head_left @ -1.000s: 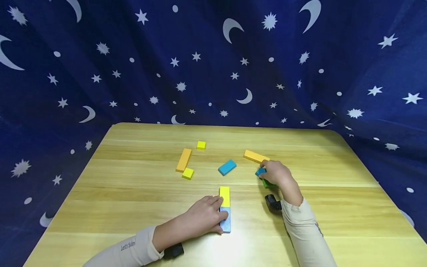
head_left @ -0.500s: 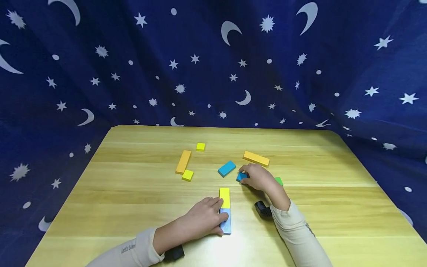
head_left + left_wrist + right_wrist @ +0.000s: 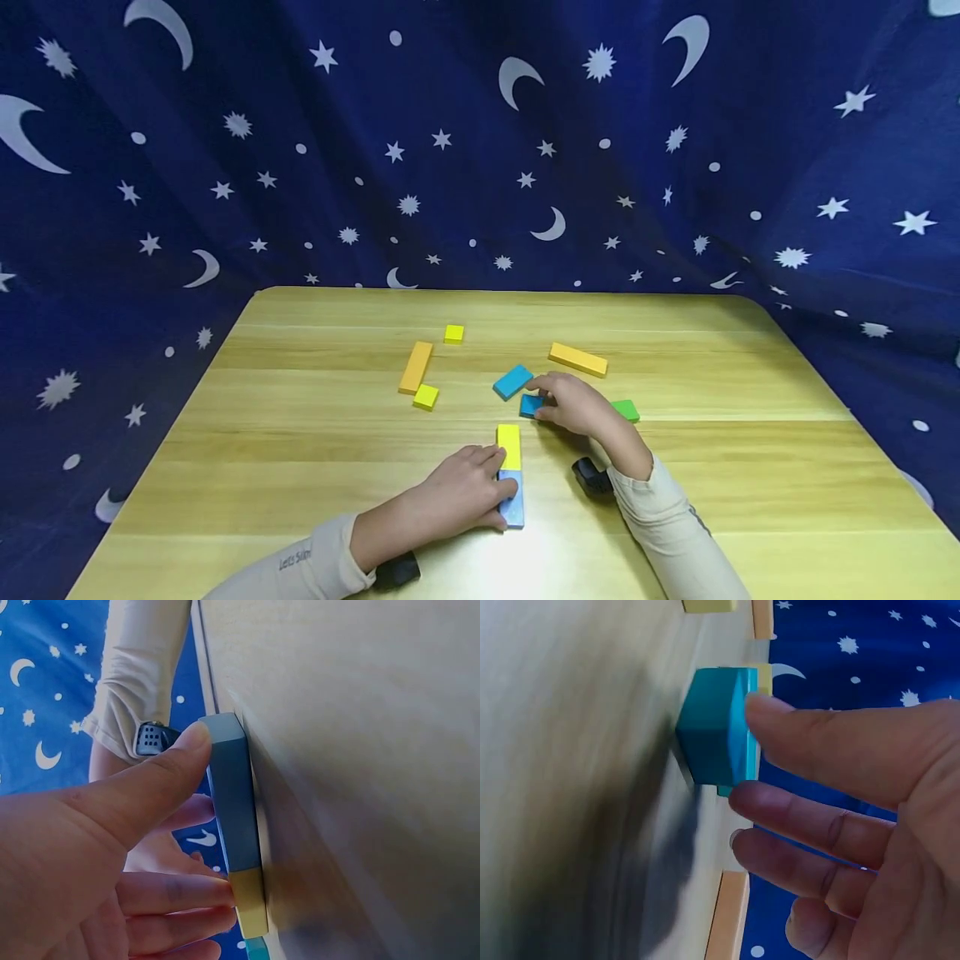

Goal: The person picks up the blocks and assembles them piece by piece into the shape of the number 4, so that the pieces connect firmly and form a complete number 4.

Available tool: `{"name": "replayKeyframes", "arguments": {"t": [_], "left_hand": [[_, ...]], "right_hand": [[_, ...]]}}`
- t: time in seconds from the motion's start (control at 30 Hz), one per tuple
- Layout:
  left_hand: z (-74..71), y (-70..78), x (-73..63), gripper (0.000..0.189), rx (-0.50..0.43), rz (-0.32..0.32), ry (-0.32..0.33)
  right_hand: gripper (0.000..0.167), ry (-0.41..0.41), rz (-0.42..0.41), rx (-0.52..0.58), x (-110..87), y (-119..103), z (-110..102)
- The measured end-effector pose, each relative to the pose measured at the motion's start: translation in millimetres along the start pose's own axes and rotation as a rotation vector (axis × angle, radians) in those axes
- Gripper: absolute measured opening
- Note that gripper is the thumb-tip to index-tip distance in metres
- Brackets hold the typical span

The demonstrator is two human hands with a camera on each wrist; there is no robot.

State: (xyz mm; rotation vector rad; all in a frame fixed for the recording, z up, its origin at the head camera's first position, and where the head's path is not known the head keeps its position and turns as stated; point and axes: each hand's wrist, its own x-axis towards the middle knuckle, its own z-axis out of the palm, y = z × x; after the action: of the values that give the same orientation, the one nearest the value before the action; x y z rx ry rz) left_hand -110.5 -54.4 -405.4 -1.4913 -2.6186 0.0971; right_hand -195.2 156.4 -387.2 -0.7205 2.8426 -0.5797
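My left hand (image 3: 459, 493) pinches a long blue block (image 3: 513, 512) lying flat near the table's front, with the thumb at its near end in the left wrist view. Its other fingers touch the yellow block (image 3: 508, 442), which lies end to end with the blue one. With thumb and forefinger, my right hand (image 3: 583, 410) holds a small blue block (image 3: 529, 407) beyond the yellow one, to its right; in the right wrist view that blue block (image 3: 705, 727) looks slightly tilted. Another blue block (image 3: 513, 382) lies just behind it.
Two small yellow blocks (image 3: 426, 397) and an orange block (image 3: 416, 367) lie at the left. A second orange block (image 3: 577, 360) is at the back right. Partly behind the right wrist sits a green block (image 3: 625, 410). A starry blue curtain (image 3: 480, 167) hangs behind the table.
My right hand has carried the small blue block leftward from beside the green block toward the yellow one, uncovering the green and orange blocks. The left hand has stayed in place.
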Motion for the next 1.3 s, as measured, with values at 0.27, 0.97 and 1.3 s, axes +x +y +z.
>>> {"name": "replayKeyframes", "arguments": {"t": [0.27, 0.97, 1.3], "left_hand": [[0.2, -1.2, 0.3, 0.039, -0.017, 0.0, -0.013], [-3.0, -3.9, 2.0, 0.041, -0.016, 0.004, -0.04], [-5.8, -7.6, 4.5, 0.038, -0.008, 0.028, -0.047]], "right_hand": [[0.023, -0.001, -0.017, -0.021, 2.1, 2, 4], [0.023, 0.012, -0.134, -0.038, 5.3, -12, 12], [0.022, -0.005, -0.148, -0.036, 4.7, -12, 12]]}}
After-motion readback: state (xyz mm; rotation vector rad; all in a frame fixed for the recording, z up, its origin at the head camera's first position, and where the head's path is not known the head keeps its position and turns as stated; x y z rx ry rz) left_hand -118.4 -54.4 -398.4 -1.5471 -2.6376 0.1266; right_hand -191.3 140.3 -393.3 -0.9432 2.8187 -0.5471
